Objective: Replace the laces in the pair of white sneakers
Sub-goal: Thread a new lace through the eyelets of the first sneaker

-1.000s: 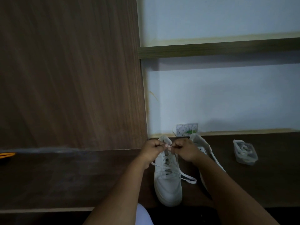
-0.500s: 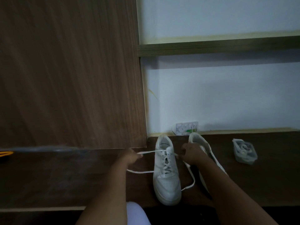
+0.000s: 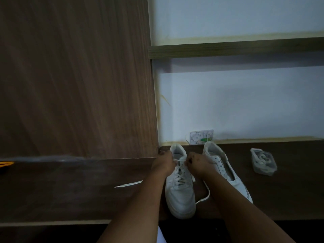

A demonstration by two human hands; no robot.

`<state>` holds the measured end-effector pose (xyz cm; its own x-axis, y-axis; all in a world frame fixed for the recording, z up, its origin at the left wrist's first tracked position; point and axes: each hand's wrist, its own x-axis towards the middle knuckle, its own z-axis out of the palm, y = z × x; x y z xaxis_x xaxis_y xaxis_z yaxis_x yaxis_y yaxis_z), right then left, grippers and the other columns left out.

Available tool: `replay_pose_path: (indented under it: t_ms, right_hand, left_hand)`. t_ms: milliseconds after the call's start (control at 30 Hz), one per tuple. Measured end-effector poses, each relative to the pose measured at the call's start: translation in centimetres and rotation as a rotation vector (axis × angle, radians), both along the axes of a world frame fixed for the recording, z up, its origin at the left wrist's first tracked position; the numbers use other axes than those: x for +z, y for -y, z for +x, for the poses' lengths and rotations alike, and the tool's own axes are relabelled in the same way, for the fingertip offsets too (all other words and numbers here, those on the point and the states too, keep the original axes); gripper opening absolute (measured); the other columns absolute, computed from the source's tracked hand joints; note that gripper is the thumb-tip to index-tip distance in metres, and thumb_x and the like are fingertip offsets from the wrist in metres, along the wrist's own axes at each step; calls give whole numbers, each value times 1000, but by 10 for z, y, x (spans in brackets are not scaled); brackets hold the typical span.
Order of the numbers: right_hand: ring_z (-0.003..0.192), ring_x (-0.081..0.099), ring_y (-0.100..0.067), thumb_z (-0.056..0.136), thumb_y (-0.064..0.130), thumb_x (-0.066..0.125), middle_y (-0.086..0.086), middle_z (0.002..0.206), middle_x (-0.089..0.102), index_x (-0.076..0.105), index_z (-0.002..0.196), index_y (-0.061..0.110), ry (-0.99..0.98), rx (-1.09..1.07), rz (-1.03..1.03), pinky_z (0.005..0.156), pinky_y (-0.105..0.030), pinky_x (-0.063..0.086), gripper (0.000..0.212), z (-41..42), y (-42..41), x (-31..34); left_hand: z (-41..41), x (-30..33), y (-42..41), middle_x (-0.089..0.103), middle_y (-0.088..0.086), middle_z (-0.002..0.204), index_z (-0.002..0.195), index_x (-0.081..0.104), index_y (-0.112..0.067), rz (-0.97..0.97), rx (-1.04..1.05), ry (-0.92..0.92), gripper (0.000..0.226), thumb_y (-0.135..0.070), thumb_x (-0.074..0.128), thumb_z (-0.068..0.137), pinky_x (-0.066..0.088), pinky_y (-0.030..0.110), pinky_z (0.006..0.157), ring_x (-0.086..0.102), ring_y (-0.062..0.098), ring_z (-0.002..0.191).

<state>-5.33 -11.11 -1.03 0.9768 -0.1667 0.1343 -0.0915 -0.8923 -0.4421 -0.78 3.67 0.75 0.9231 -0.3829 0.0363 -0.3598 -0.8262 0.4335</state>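
A white sneaker (image 3: 180, 193) stands on the dark wooden surface (image 3: 70, 190), toe toward me, with a white lace (image 3: 178, 176) threaded up its eyelets. My left hand (image 3: 164, 162) and my right hand (image 3: 198, 163) sit close together at the top of the tongue, each pinching a strand of that lace. One loose lace end (image 3: 128, 183) lies out to the left, another loops off the shoe's right side. The second white sneaker (image 3: 226, 171) lies beside it on the right, without a lace, partly behind my right forearm.
A clear plastic packet (image 3: 263, 162) holding a coiled white lace lies at the right. A small printed card (image 3: 201, 136) leans on the white wall behind the shoes. A tall wooden panel (image 3: 75, 76) rises at the left, and an orange object (image 3: 6, 163) shows at the far left edge.
My hands, pulled apart half a second ago with the lace stretched sideways, have come back together over the sneaker's tongue. The left lace end now lies slack on the surface.
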Motion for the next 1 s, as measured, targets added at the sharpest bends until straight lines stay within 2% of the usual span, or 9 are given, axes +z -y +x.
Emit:
replay_pose_path:
  t_ms: [133,233,400,500,600,700,800,900,1000]
  right_hand:
    - [77,52,-17,94,18,45,6,76,49,41,75,24,1,14,87,57,-23,33,21,0,-3,3]
    - [77,52,-19,93,13,45,4,76,50,39,73,24,-22,15,94,59,-25,36,23,-4,1,2]
    - [82,52,-18,97,17,42,-3,87,54,45,77,21,-55,16,15,63,-25,34,21,-7,3,9]
    - [88,59,-23,97,19,46,-8,95,62,60,97,9,-137,24,68,68,-24,40,17,-10,5,12]
    - [69,62,-32,98,22,48,-14,72,59,63,82,3,-262,16,455,65,-31,48,29,-19,15,20]
    - [55,46,-14,100,23,48,-4,62,47,66,89,1,-366,34,694,54,-23,43,30,-31,20,40]
    - [68,51,-15,99,24,48,-3,71,54,66,89,5,-236,74,761,68,-29,43,28,-35,25,54]
    - [85,56,-22,99,20,47,-7,83,60,61,86,6,-6,47,986,79,-31,47,24,-35,23,58]
    - [106,58,-25,99,19,47,-11,100,64,62,87,8,108,-34,1130,101,-40,44,22,-31,15,54]
  left_hand:
    - [2,-4,0,59,10,120,107,54,-20,-38,-26,-29,15,-31,53,98,50,41,88,58,27,107]
    - [5,-4,-6,62,7,109,90,55,-24,-86,-23,-80,10,-31,54,97,54,42,85,60,26,98]
    - [5,1,-10,62,8,110,87,56,-24,-46,-39,-77,14,-29,50,98,52,38,81,60,25,94]
    - [3,-3,-10,59,12,114,103,58,-15,-56,-8,-155,16,-24,45,100,47,34,81,58,28,102]
    - [2,-5,-14,62,17,103,98,57,-9,-256,64,-363,12,-18,50,95,49,34,75,61,30,90]
    - [0,0,-22,59,6,89,89,63,-10,-267,80,-390,30,-33,46,100,41,28,66,55,17,78]
    - [-5,7,-22,61,6,91,74,61,-14,-334,62,-345,37,-32,43,102,40,29,72,56,18,83]
    - [-10,14,-14,63,5,103,82,61,-16,-659,147,-357,32,-31,42,103,41,29,77,57,17,94]
    - [-15,13,-6,67,8,112,91,66,-17,-926,141,-507,29,-31,43,103,50,37,91,62,22,103]
